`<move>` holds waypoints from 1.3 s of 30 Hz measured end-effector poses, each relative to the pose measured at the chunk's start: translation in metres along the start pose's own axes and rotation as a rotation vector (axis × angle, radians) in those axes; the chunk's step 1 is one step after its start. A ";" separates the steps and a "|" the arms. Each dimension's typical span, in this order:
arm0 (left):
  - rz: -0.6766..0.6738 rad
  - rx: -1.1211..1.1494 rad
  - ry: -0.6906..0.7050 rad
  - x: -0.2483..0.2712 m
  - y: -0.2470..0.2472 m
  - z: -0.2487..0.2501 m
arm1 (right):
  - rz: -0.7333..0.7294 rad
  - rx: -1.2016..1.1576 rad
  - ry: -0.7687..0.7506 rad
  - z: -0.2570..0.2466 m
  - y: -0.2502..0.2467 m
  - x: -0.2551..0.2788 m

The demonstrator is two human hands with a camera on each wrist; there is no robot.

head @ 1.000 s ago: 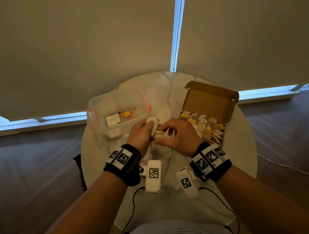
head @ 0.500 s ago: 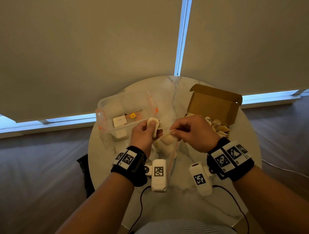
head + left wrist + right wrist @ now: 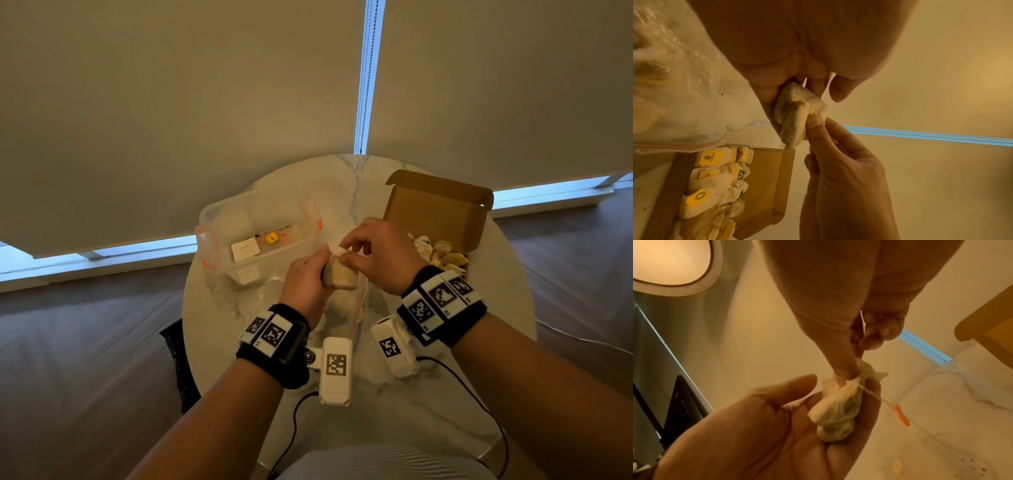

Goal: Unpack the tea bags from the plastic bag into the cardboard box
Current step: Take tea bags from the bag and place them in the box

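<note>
A crumpled pale tea bag point(image 3: 339, 277) is held above the table between both hands. My left hand point(image 3: 325, 265) cradles it in curled fingers, and the tea bag point(image 3: 836, 412) lies on those fingers. My right hand point(image 3: 346, 256) pinches its gathered top point(image 3: 863, 371), with a thin string point(image 3: 872, 394) trailing off. The open cardboard box point(image 3: 440, 209) stands at the right with several tea bags point(image 3: 443, 255) inside, also seen as yellow-tagged tea bags point(image 3: 711, 181). The clear plastic bag point(image 3: 346, 308) lies on the table under my hands, more bags inside point(image 3: 659, 76).
A clear plastic container point(image 3: 260, 236) with orange clips stands at the back left of the round marble table point(image 3: 376, 428). Cables run off the wrist cameras near the front edge. Tea crumbs point(image 3: 974, 465) dot the tabletop. Window blinds hang close behind the table.
Half a second ago my right hand had drawn the string out to the right. It has now come back to the tea bag's top. My left hand has kept hold of the bag.
</note>
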State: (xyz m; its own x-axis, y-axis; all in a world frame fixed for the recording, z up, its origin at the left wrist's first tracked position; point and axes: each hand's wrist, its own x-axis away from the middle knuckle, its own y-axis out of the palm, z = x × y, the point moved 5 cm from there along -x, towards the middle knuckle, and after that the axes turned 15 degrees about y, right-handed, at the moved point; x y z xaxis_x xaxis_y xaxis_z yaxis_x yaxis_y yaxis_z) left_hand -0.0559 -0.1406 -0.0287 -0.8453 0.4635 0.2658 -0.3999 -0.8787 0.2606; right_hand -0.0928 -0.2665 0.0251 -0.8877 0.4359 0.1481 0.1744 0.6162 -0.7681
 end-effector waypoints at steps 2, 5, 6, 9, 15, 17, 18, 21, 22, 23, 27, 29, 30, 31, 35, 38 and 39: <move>0.010 0.007 -0.003 0.000 -0.001 0.000 | 0.024 -0.056 -0.015 0.000 -0.001 0.001; 0.027 0.013 0.013 -0.002 -0.004 0.001 | -0.017 -0.168 -0.020 0.003 -0.004 0.003; 0.048 0.011 0.025 -0.004 -0.007 0.002 | -0.042 -0.208 -0.018 0.005 -0.006 0.005; 0.116 -0.048 0.077 -0.009 -0.018 0.003 | -0.098 -0.277 -0.008 0.014 -0.012 0.010; 0.100 -0.091 0.155 -0.013 -0.028 0.005 | -0.116 -0.233 0.059 0.036 -0.022 0.014; 0.090 -0.086 0.149 -0.013 -0.026 0.004 | -0.131 -0.202 0.048 0.035 -0.022 0.015; 0.081 -0.091 0.146 -0.013 -0.024 0.004 | -0.146 -0.193 0.034 0.034 -0.022 0.016; 0.069 -0.119 0.133 -0.014 -0.019 0.003 | -0.189 -0.195 -0.017 0.024 -0.021 0.018; 0.071 -0.122 0.128 -0.014 -0.017 0.003 | -0.205 -0.204 -0.029 0.021 -0.020 0.019; 0.075 -0.121 0.122 -0.013 -0.016 0.002 | -0.224 -0.216 -0.038 0.018 -0.019 0.019; 0.041 -0.127 0.095 -0.008 -0.012 0.002 | -0.247 -0.239 -0.050 0.012 -0.013 0.018; 0.005 -0.127 0.084 -0.006 -0.010 0.002 | -0.221 -0.243 -0.054 0.011 -0.010 0.016; -0.012 -0.119 0.077 -0.004 -0.009 0.002 | -0.206 -0.239 -0.050 0.011 -0.009 0.015; -0.030 -0.104 0.068 -0.003 -0.008 0.002 | -0.190 -0.232 -0.043 0.011 -0.008 0.013; -0.084 -0.017 0.015 0.000 -0.003 0.002 | -0.121 -0.268 0.006 0.013 -0.009 0.011; -0.119 0.000 0.013 0.001 -0.002 0.001 | -0.066 -0.278 0.047 0.017 -0.011 0.009; -0.138 -0.020 0.034 0.002 -0.002 0.000 | -0.058 -0.253 0.052 0.017 -0.011 0.008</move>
State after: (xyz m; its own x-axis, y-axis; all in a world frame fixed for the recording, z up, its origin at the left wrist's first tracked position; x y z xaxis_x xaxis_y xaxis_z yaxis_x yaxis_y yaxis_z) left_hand -0.0566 -0.1383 -0.0283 -0.7930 0.5765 0.1971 -0.5200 -0.8090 0.2739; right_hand -0.1092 -0.2813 0.0237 -0.8776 0.4240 0.2239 0.2308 0.7828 -0.5778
